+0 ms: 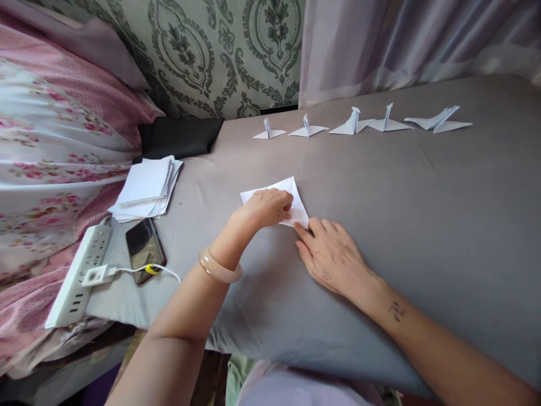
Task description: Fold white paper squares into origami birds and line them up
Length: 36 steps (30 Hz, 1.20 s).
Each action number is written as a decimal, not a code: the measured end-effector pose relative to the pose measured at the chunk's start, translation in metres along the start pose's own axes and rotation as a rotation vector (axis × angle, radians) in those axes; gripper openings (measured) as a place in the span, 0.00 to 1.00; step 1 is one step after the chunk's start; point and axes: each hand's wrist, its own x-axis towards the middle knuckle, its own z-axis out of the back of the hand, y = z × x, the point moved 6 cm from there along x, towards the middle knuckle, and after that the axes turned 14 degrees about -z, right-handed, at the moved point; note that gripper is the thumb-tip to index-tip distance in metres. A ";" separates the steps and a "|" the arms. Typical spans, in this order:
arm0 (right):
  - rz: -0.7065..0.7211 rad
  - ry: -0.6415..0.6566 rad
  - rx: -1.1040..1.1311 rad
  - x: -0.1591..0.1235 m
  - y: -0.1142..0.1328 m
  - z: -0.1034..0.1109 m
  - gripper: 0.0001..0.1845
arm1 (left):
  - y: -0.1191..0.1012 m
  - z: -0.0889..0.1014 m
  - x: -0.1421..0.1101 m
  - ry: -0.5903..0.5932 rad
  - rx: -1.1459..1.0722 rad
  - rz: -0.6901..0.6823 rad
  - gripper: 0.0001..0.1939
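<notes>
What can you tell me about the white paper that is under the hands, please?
The white paper lies on the grey cloth, looking thin and smooth, with straight edges and pointed corners. The curled left hand rests over its middle, hiding much of it. Fingers of the right hand are at its near right corner. Its full outline and any folds underneath cannot be told.

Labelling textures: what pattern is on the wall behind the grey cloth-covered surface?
Dark green-grey ornate damask, leafy medallions on paler grey-green wall; head view.
</notes>
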 end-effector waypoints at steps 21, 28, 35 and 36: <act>-0.033 0.032 -0.002 0.010 0.005 -0.007 0.26 | 0.036 -0.024 -0.048 -0.537 -0.545 -0.004 0.15; -0.015 0.046 -0.036 0.012 0.006 -0.010 0.28 | 0.034 -0.025 -0.050 -0.571 -0.469 0.006 0.15; 0.007 0.019 -0.045 0.011 0.007 -0.010 0.30 | 0.036 -0.028 -0.049 -0.597 -0.402 0.000 0.13; 0.012 0.017 -0.042 0.011 0.006 -0.010 0.30 | 0.036 -0.029 -0.049 -0.593 -0.401 0.001 0.12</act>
